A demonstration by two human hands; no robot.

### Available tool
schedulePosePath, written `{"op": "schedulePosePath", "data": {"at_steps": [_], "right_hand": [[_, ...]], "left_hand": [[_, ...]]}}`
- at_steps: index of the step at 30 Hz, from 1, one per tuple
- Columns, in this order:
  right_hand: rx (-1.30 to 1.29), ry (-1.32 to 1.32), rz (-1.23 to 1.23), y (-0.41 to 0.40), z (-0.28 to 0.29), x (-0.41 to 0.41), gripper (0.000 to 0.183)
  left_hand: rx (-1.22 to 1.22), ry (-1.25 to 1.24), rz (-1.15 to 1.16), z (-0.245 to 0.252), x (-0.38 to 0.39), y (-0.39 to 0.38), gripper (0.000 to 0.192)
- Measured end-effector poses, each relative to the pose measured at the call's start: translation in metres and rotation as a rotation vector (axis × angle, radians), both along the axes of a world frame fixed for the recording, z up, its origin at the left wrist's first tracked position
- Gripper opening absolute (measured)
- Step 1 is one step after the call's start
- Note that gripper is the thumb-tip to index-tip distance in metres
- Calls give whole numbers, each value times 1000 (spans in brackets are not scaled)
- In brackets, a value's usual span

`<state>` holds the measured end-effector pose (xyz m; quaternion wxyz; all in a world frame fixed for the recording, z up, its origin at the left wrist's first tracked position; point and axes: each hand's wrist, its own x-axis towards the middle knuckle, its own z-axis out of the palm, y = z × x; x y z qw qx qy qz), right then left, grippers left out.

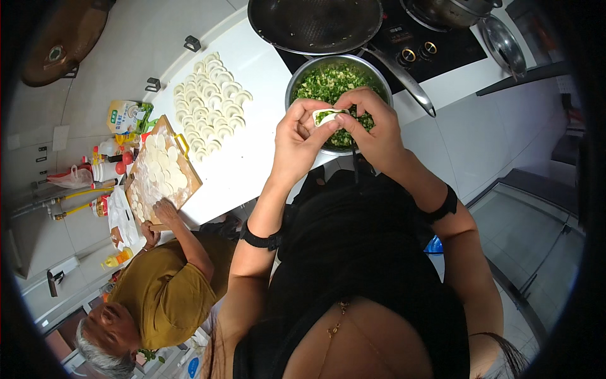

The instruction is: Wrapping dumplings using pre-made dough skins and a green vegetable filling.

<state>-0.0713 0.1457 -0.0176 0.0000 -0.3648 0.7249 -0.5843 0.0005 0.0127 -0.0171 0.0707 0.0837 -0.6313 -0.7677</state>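
Both hands hold one partly closed dumpling point(326, 116) above a metal bowl point(289, 94) of chopped green and pale filling point(326, 80). My left hand point(300, 139) grips its left side, where green filling shows through the gap. My right hand point(371, 125) pinches its right end between thumb and fingers. To the left, rows of folded dumplings point(210, 104) lie on the white countertop point(258, 94). Beyond them, round dough wrappers point(165, 166) and small dough pieces are spread on a floured wooden board point(191, 180).
A co-worker in a mustard shirt point(165, 293) stands at left, both hands at the board. A frying pan point(315, 23) sits on the black cooktop point(454, 52), its handle point(402, 78) reaching past the bowl. Packages, bottles and a plastic bag point(120, 213) line the wall. A glass lid point(504, 45) is at right.
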Motion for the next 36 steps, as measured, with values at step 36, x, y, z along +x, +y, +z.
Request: {"op": "schedulePosePath", "data": {"at_steps": [36], "right_hand": [[211, 286, 146, 10, -5, -15, 11]], "left_hand": [[301, 28, 66, -2, 4, 0, 19]]}}
